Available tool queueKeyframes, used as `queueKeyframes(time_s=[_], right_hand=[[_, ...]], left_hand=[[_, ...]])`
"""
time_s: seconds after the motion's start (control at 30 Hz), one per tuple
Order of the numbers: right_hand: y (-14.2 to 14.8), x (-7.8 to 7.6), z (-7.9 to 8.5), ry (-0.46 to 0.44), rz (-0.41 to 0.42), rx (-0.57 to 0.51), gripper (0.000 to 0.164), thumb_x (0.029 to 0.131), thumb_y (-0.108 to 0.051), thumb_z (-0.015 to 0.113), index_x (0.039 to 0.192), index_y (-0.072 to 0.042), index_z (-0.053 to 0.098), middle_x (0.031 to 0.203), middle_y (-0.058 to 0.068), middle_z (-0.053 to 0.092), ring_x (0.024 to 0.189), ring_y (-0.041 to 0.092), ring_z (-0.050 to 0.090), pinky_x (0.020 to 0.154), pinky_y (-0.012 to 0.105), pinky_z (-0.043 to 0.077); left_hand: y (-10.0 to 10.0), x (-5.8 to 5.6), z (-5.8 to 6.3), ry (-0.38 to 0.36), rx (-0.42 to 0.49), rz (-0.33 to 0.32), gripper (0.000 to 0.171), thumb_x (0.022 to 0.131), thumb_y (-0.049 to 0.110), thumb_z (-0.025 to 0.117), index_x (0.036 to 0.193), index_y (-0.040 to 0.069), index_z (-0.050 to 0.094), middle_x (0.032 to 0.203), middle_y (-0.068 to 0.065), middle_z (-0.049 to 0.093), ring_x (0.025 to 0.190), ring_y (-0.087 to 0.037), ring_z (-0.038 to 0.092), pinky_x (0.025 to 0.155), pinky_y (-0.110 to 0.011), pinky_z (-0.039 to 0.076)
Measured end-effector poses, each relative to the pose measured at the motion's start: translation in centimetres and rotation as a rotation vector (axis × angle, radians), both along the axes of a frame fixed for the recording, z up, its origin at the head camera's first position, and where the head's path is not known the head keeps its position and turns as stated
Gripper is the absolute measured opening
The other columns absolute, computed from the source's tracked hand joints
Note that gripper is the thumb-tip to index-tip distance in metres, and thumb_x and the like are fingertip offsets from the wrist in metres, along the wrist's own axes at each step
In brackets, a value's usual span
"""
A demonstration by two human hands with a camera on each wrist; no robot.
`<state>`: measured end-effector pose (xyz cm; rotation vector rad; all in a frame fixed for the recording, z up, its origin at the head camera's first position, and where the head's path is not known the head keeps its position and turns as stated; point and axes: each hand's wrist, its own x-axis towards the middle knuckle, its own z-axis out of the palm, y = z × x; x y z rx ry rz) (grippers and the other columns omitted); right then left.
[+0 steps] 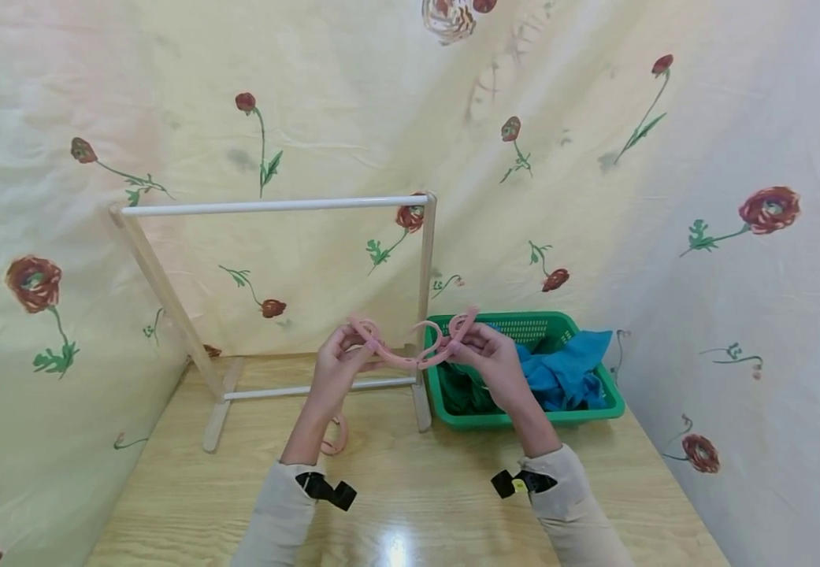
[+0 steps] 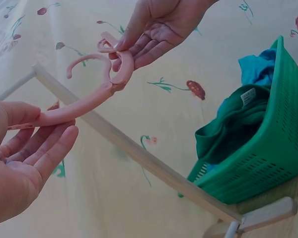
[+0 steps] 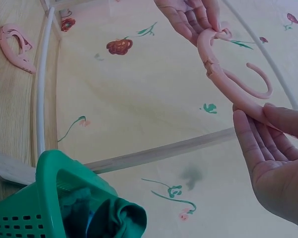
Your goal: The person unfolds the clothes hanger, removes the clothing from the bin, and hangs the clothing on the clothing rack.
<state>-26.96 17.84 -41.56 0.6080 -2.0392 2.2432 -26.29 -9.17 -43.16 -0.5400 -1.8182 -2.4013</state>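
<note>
A pink folding clothes hanger (image 1: 402,362) is held up in the air between both hands, its two arms spread and its hook curving up from the hinged middle. My left hand (image 1: 339,358) pinches one arm between thumb and fingers; in the left wrist view the lower fingers stretch out beneath it. At the other end, my right hand (image 1: 491,362) pinches the second arm the same way, thumb on top. On the table behind the left wrist lies another pink hanger (image 3: 15,47), folded up, partly hidden by the forearm in the head view.
A small rack with a white top bar (image 1: 275,206) and wooden legs stands at the back left. Right of it, a green basket (image 1: 594,413) holds blue cloth (image 1: 565,370) and dark green cloth (image 2: 238,124). Flowered fabric (image 1: 353,94) encloses the table's back and sides.
</note>
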Motion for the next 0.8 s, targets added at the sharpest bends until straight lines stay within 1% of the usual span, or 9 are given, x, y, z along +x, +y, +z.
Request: queueKeyframes(time_s=[0.13,0.2,0.33,0.4,0.47,0.53,0.6,0.8], right_hand=[[0.1,0.2,0.0,-0.009,-0.016,-0.030,0.028,0.099,-0.008,0.065,0.124,0.004,0.062,0.107,0.004,0.076,0.099,0.016,0.076,0.088,0.033,0.062],[0.2,0.3,0.0,-0.020,-0.025,-0.041,0.028,0.099,-0.009,0.066,0.124,0.003,0.062,0.108,0.006,0.076,0.100,0.016,0.076,0.088,0.033,0.062],[0.3,0.3,0.0,-0.031,-0.043,-0.063,0.027,0.099,-0.009,0.066,0.123,0.004,0.062,0.108,0.008,0.076,0.099,0.016,0.076,0.089,0.034,0.061],[0.3,0.4,0.0,-0.037,-0.048,-0.078,0.026,0.099,-0.008,0.066,0.122,0.003,0.062,0.107,0.007,0.077,0.099,0.016,0.076,0.089,0.034,0.061],[0.2,0.4,0.0,-0.045,-0.053,-0.097,0.024,0.099,-0.006,0.065,0.121,0.002,0.063,0.106,0.005,0.077,0.099,0.016,0.076,0.090,0.034,0.061],[0.1,0.4,0.0,-0.053,-0.055,-0.121,0.024,0.099,-0.005,0.065,0.122,0.002,0.062,0.106,0.004,0.077,0.099,0.016,0.076,0.091,0.034,0.061],[0.0,0.4,0.0,-0.067,-0.061,-0.146,0.024,0.098,-0.004,0.065,0.122,0.001,0.062,0.105,0.003,0.077,0.099,0.016,0.076,0.091,0.034,0.061],[-0.5,0.5,0.2,-0.113,-0.078,-0.222,0.024,0.098,-0.005,0.065,0.122,-0.001,0.061,0.107,0.005,0.076,0.099,0.016,0.076,0.092,0.034,0.060]], left_hand=[[-0.2,0.2,-0.1,0.009,0.001,-0.004,0.026,0.100,0.008,0.065,0.122,-0.002,0.055,0.111,-0.007,0.067,0.097,-0.014,0.074,0.090,-0.046,0.061],[-0.4,0.2,-0.2,0.010,-0.003,-0.004,0.022,0.099,0.006,0.065,0.118,-0.001,0.056,0.113,-0.005,0.067,0.097,-0.014,0.074,0.090,-0.044,0.061],[-0.5,0.4,-0.2,0.011,0.006,0.002,0.016,0.098,0.004,0.066,0.110,0.000,0.057,0.114,-0.001,0.068,0.097,-0.014,0.073,0.089,-0.045,0.062],[-0.6,0.6,-0.2,0.008,0.015,0.004,0.015,0.097,0.003,0.067,0.107,0.001,0.057,0.114,-0.003,0.067,0.096,-0.014,0.073,0.089,-0.046,0.062],[-0.7,0.7,-0.1,0.005,0.017,0.004,0.014,0.096,0.002,0.068,0.107,0.000,0.058,0.115,-0.008,0.067,0.096,-0.014,0.073,0.089,-0.045,0.062],[-0.8,0.8,-0.2,0.001,0.014,0.004,0.014,0.096,0.002,0.067,0.107,-0.001,0.058,0.116,-0.012,0.066,0.095,-0.014,0.073,0.088,-0.041,0.063],[-1.0,0.8,-0.3,-0.007,0.011,0.005,0.015,0.096,0.001,0.067,0.107,-0.002,0.058,0.115,-0.012,0.066,0.095,-0.014,0.073,0.087,-0.039,0.063],[-1.4,1.0,-0.6,-0.040,0.018,0.006,0.018,0.096,-0.001,0.067,0.108,-0.005,0.055,0.106,-0.002,0.069,0.094,-0.013,0.073,0.085,-0.033,0.063]])
